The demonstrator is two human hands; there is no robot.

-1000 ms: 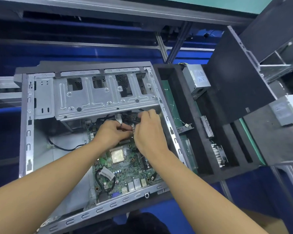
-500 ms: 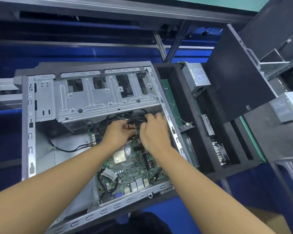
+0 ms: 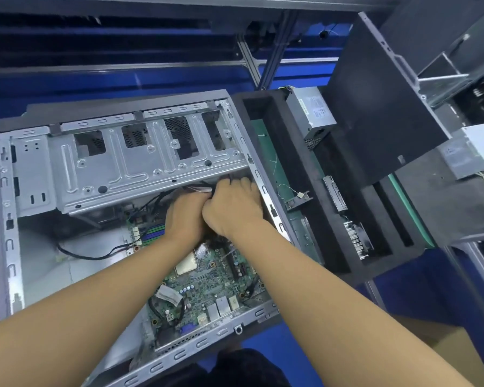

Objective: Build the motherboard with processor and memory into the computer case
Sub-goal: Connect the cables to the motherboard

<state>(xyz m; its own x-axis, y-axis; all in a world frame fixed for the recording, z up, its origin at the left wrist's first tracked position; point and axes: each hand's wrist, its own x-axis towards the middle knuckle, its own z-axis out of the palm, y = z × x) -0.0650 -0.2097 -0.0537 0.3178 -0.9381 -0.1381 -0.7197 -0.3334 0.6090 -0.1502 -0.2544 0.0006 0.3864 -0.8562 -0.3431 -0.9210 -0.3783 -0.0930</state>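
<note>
Hands: left hand (image 3: 186,216) and right hand (image 3: 234,212) knuckle to knuckle, both curled tight on the cables (image 3: 197,189), fingertips hidden.
Board: motherboard (image 3: 210,277) flat on the floor of the case (image 3: 9,227) along its right wall, long axis running from the near edge away to the hands.
Key relation: the cables meet the board's far end, and the right hand is nearer the wall.
In the way: drive cage (image 3: 140,169) overhangs that spot; foam tray (image 3: 294,196) with power supply (image 3: 310,113) sits beyond the right wall.
</note>
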